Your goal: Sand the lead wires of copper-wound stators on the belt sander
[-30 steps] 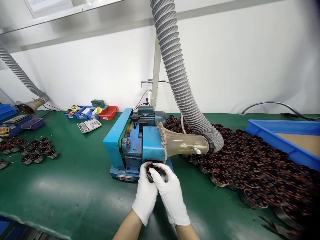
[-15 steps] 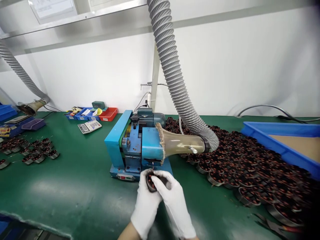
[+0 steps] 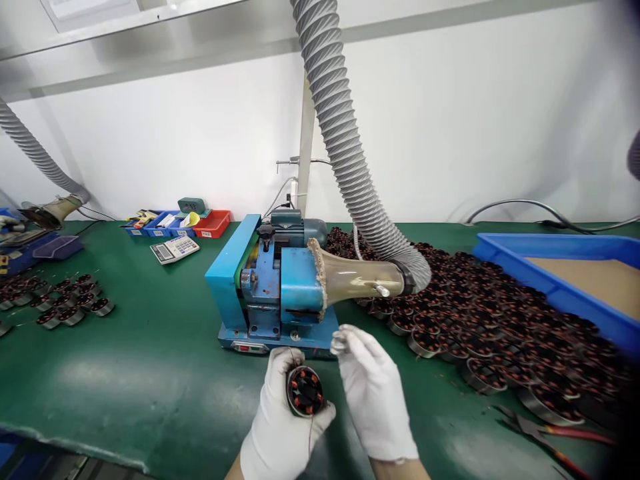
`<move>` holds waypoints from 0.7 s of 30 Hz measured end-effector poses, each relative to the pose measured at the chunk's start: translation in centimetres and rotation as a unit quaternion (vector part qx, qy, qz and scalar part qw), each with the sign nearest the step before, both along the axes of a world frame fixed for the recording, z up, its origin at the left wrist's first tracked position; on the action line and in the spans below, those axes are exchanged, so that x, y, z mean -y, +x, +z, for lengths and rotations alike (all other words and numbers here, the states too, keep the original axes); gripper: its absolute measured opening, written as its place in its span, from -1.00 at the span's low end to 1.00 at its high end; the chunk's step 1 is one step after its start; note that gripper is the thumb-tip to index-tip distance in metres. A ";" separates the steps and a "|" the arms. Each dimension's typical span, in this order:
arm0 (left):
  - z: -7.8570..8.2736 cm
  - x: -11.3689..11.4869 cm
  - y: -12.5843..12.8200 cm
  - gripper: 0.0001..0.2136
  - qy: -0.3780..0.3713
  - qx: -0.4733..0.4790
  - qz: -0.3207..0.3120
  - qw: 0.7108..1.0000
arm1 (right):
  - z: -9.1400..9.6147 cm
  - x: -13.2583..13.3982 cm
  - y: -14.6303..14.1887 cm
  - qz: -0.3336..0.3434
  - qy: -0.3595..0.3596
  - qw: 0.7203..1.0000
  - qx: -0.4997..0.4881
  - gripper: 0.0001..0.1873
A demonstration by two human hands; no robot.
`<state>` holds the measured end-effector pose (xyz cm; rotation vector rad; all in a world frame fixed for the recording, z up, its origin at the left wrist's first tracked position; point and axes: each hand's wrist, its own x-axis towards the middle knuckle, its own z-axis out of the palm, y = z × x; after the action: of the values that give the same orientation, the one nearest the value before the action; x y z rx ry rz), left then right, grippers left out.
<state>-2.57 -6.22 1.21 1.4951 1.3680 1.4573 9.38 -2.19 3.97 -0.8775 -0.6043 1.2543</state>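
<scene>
Both my hands wear white gloves. My left hand (image 3: 280, 420) is wrapped round a round motor stator (image 3: 305, 392) with copper windings, its open face turned toward me, thin wire ends trailing below it. My right hand (image 3: 373, 390) is just right of the stator, fingers pinched together near a wire end at its fingertips. Both hands hover above the green mat in front of a small blue benchtop machine (image 3: 273, 287).
A grey ribbed extraction hose (image 3: 345, 147) with a clear funnel (image 3: 350, 280) meets the machine's right side. A large pile of stators (image 3: 490, 313) lies to the right, by a blue tray (image 3: 555, 267). Pliers (image 3: 550, 433), calculator (image 3: 174, 249), small bins (image 3: 180, 223), more stators (image 3: 65, 303) at left.
Both hands drew the stator back from the machine's front toward me. My right hand let go of the stator body and moved to the right, pinching near a wire.
</scene>
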 end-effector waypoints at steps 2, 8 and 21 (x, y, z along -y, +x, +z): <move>-0.1 -0.7 0.4 -0.52 -0.066 0.047 0.017 0.997 | -1.0 0.5 -0.6 0.025 0.022 0.991 0.132 -0.79; -0.7 -3.5 1.9 -0.64 -0.161 0.153 0.084 0.972 | -2.7 -0.2 -2.9 0.049 0.034 0.957 0.282 -0.74; -0.2 -6.2 4.0 -0.72 -0.111 0.222 0.091 0.964 | -2.5 -3.3 -2.3 0.012 0.006 0.968 0.250 -0.78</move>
<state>1.40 -0.03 0.97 0.8531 1.3538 1.5724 7.10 1.08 1.47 -1.1899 -1.0224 1.0479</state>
